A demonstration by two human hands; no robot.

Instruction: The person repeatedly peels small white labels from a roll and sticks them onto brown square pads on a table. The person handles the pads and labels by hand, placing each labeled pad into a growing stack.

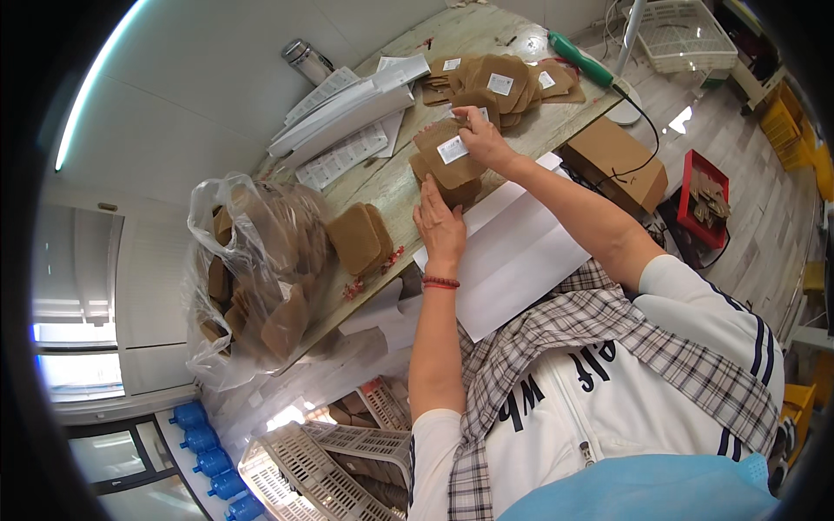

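Note:
My right hand (486,143) pinches the upper right edge of a flat brown square piece (432,139) with rounded corners and a white label. That piece lies over a small stack of like brown pieces (467,193) on the worktable. Against the stack's near left edge rests my left hand (441,227), its fingers stretched out and holding nothing. Just beyond my right hand is a spread heap of labelled brown pieces (502,82). To the left of my left hand, a few more plain brown pieces (358,239) lie at the table's near edge.
A clear plastic bag (261,269) full of brown pieces stands at the left. Printed sheets (347,113) and a metal flask (307,61) lie behind. White paper (521,252) hangs over the front edge. A green-handled tool (579,59) with a cable sits at the right end.

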